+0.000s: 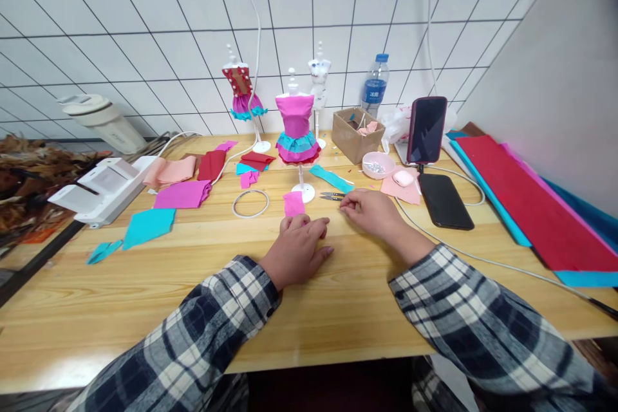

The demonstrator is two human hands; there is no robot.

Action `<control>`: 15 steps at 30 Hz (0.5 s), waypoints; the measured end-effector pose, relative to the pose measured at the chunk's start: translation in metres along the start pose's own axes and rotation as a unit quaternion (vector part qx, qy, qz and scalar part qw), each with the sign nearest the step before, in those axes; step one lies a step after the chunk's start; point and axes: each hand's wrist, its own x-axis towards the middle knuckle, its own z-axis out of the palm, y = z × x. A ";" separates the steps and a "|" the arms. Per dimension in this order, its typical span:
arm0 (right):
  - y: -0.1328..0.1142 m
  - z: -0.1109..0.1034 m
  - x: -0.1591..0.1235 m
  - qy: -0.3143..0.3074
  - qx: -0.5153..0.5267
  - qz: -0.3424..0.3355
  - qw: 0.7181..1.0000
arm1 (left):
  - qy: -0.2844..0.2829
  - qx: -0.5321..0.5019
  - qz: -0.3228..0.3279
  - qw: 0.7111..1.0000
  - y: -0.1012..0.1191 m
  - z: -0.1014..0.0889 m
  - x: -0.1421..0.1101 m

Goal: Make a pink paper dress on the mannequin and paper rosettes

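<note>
My left hand point(299, 250) rests palm down on the wooden table, fingers loosely spread, with its fingertips at the lower edge of a small pink crepe paper piece point(294, 203). The fingers of my right hand point(371, 211) are curled together over the table; whether anything is between them is hidden. Just beyond those fingers lie thread snips point(333, 196), points to the left, their rear end partly covered by the hand. Behind my hands stands a mini dress form point(295, 116) in a pink bodice with a ruffled blue, pink and red skirt. A blue paper strip point(332, 178) lies beside its base.
Two more dress forms, one dressed point(241, 87) and one white point(319, 80), stand behind. Right are a cardboard box point(350, 141), a bowl of small beads point(378, 165), phones point(445, 201) and paper sheets point(535, 199). Left are paper scraps point(149, 227) and a white stand point(116, 190).
</note>
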 end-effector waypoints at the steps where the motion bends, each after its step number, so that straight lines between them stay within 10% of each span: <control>1: 0.001 -0.001 0.000 0.001 0.000 -0.006 1.000 | 0.007 -0.006 0.002 1.000 -0.002 -0.002 -0.001; 15: 0.015 -0.001 0.004 0.026 -0.062 -0.010 0.998 | 0.098 -0.036 -0.029 0.994 -0.052 -0.030 -0.011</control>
